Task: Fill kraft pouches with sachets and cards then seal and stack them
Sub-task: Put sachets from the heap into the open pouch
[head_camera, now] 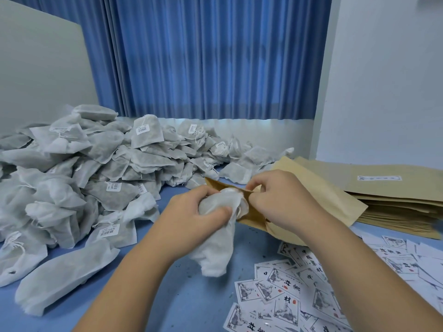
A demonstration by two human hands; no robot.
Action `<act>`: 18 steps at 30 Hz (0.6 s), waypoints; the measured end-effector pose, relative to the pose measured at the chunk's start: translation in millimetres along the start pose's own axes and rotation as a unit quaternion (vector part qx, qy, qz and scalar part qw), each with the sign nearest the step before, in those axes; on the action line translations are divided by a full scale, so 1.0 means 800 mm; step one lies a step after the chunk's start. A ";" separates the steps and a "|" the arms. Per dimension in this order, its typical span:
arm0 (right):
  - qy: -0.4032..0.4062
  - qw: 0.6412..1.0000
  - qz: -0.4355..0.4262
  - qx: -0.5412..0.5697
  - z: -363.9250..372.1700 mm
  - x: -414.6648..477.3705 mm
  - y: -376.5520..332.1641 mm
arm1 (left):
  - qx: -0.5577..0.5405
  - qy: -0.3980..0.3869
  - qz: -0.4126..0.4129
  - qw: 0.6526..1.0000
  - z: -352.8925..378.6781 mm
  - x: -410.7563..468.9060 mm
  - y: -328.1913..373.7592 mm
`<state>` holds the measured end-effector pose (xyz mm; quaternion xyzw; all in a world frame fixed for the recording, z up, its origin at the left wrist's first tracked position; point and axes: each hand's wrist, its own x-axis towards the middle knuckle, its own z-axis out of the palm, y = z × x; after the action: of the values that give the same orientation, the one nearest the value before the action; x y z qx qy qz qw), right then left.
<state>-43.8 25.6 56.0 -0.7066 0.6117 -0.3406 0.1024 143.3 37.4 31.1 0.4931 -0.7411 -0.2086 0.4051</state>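
Observation:
My left hand (191, 212) grips a white fabric sachet (217, 238) whose upper end sits in the mouth of a kraft pouch (318, 195). The sachet's lower end hangs down over the blue table. My right hand (280, 200) pinches the pouch's open rim and holds the mouth apart. The pouch lies tilted, its bottom pointing right toward the pouch stack. Printed cards (287, 295) with black characters and red seals lie scattered at the lower right.
A big heap of white sachets (96, 168) with barcode labels covers the table's left and back. A stack of flat kraft pouches (395, 202) lies at the right. Blue curtain behind, a white wall at right, a grey panel at left. Blue table (187, 303).

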 end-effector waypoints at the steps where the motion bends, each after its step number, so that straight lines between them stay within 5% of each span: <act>1: -0.018 1.000 -0.015 -0.009 0.002 -0.002 -0.003 | 0.005 0.006 -0.026 1.000 0.000 0.002 -0.001; 10: -0.069 0.991 -0.094 -0.058 0.017 -0.014 -0.031 | 0.057 0.032 -0.191 0.979 0.004 0.004 0.008; 18: -0.032 0.996 -0.062 -0.057 0.014 -0.014 -0.026 | -0.188 -0.095 -0.187 0.959 -0.003 -0.001 0.009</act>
<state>-20.4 37.6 55.1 -0.7582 0.5816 -0.2884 0.0604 141.3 41.4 37.7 0.5159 -0.6180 -0.4625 0.3715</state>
